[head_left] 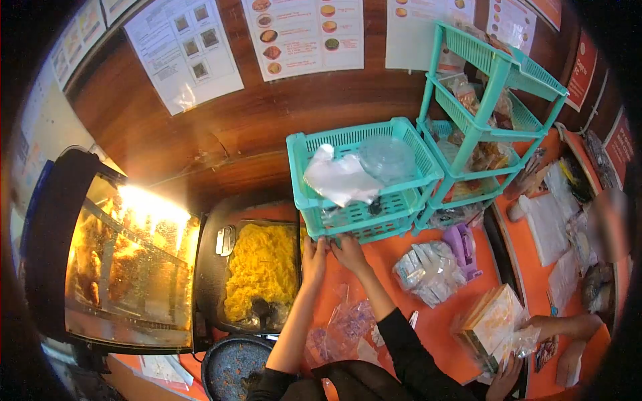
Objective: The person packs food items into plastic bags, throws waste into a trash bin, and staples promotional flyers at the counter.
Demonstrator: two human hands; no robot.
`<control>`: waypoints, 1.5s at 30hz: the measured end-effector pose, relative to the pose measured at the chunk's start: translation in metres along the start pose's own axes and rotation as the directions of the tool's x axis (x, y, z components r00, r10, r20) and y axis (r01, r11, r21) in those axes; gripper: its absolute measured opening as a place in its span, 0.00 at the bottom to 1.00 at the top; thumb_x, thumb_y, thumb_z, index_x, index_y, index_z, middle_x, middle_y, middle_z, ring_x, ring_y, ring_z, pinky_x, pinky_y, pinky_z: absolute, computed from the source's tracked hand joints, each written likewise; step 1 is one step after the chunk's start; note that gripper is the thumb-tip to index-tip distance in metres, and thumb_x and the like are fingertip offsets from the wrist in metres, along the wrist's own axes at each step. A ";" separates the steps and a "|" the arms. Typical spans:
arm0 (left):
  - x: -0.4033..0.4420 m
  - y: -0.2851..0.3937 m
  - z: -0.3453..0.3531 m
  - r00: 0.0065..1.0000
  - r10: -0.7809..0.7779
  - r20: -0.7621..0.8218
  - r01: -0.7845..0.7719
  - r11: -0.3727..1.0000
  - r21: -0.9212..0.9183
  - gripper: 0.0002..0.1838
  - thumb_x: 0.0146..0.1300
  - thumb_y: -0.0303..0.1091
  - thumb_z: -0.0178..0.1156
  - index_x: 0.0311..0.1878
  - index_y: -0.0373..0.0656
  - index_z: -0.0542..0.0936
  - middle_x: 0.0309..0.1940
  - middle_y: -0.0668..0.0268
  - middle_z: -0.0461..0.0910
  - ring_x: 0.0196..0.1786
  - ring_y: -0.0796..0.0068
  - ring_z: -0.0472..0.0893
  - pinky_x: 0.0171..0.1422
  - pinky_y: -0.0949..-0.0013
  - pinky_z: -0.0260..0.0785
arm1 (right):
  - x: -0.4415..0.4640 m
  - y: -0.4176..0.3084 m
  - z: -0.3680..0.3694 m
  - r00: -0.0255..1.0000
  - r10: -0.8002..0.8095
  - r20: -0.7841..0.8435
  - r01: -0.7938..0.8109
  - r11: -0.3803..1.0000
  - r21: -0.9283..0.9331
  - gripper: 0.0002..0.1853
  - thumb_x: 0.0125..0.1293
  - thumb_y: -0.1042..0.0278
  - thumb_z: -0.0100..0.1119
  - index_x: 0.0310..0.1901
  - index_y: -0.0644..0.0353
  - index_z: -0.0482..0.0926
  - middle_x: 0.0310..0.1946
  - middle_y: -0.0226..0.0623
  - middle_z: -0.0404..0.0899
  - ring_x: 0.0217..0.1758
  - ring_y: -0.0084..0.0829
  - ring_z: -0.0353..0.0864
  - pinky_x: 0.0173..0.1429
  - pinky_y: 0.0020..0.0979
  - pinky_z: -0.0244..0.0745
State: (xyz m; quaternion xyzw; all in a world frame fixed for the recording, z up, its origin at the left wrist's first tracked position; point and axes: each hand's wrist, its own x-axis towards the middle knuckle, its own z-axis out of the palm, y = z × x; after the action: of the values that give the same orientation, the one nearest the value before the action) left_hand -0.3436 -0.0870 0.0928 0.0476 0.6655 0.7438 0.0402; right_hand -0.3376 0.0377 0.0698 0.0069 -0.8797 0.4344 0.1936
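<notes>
Side by side, my left hand [313,259] and my right hand [349,252] reach up to the lower front edge of a turquoise plastic basket rack [394,230]. The fingers of both look curled and close together at that edge. What they grip, if anything, is too small or hidden to make out. In the upper basket [364,194] lie a crumpled white plastic bag [341,177] and a clear round container [388,160]. Left of my hands, yellow food [261,271] fills a tray, with a dark utensil [263,311] resting at its near end.
A lit glass display warmer [130,267] stands at left, above a dark round pan [234,367]. Clear plastic bags [348,324], a wrapped bundle [431,271] and a purple tape dispenser [461,250] lie on the orange counter. At right, another person's hands hold boxes [491,324] beside a tiered turquoise rack [478,134].
</notes>
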 end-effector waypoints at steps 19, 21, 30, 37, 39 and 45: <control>-0.190 -0.024 -0.011 0.912 0.247 0.326 -0.372 0.835 0.407 0.18 0.52 0.30 0.61 0.46 0.34 0.75 0.46 0.47 0.68 0.51 0.47 0.69 0.57 0.53 0.62 | -0.201 -0.018 -0.234 0.836 0.548 0.032 -0.541 0.832 -0.123 0.23 0.54 0.79 0.56 0.55 0.60 0.74 0.53 0.47 0.76 0.55 0.47 0.75 0.56 0.38 0.71; -0.204 -0.016 -0.019 0.927 0.201 0.316 -0.324 0.853 0.409 0.18 0.52 0.30 0.61 0.46 0.35 0.75 0.45 0.47 0.69 0.51 0.48 0.69 0.57 0.54 0.63 | -0.200 0.000 -0.222 0.858 0.158 -0.489 -0.450 0.690 -0.567 0.22 0.52 0.73 0.61 0.52 0.58 0.75 0.46 0.43 0.79 0.47 0.46 0.79 0.51 0.41 0.74; -0.198 0.029 -0.032 0.913 0.202 0.354 -0.346 0.843 0.412 0.13 0.54 0.27 0.57 0.44 0.38 0.78 0.44 0.47 0.70 0.47 0.51 0.72 0.54 0.59 0.65 | -0.131 -0.020 -0.226 0.830 0.148 -0.538 -0.477 0.687 -0.548 0.16 0.59 0.66 0.55 0.49 0.58 0.76 0.43 0.45 0.77 0.41 0.49 0.79 0.41 0.49 0.73; -0.111 0.017 0.031 0.857 0.027 0.515 -0.072 0.995 0.068 0.34 0.62 0.42 0.61 0.67 0.43 0.57 0.56 0.53 0.66 0.57 0.58 0.71 0.60 0.59 0.65 | -0.104 -0.007 -0.180 0.744 0.109 -0.659 -0.287 0.943 -0.167 0.14 0.59 0.68 0.56 0.46 0.65 0.76 0.42 0.51 0.77 0.39 0.51 0.77 0.43 0.44 0.72; -0.088 0.031 0.060 0.858 0.028 0.512 -0.006 0.999 -0.044 0.42 0.63 0.44 0.61 0.72 0.45 0.48 0.61 0.54 0.63 0.60 0.59 0.69 0.62 0.59 0.64 | -0.094 -0.032 -0.157 0.741 0.250 -0.623 -0.306 0.952 0.019 0.14 0.60 0.66 0.56 0.46 0.65 0.76 0.43 0.52 0.77 0.44 0.51 0.76 0.47 0.45 0.70; -0.061 -0.021 0.088 0.979 0.112 0.171 -0.083 0.982 -0.167 0.42 0.67 0.39 0.54 0.73 0.42 0.40 0.71 0.52 0.48 0.73 0.60 0.49 0.74 0.63 0.45 | -0.105 -0.003 -0.138 0.907 0.016 -0.420 -0.211 0.882 -0.422 0.22 0.59 0.53 0.60 0.48 0.62 0.78 0.55 0.56 0.69 0.63 0.55 0.63 0.62 0.51 0.60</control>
State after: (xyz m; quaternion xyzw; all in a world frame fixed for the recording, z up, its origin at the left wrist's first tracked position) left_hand -0.2726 -0.0056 0.0806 0.1440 0.5947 0.7881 0.0671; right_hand -0.1934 0.1255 0.1109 -0.1815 -0.8963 0.2174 0.3412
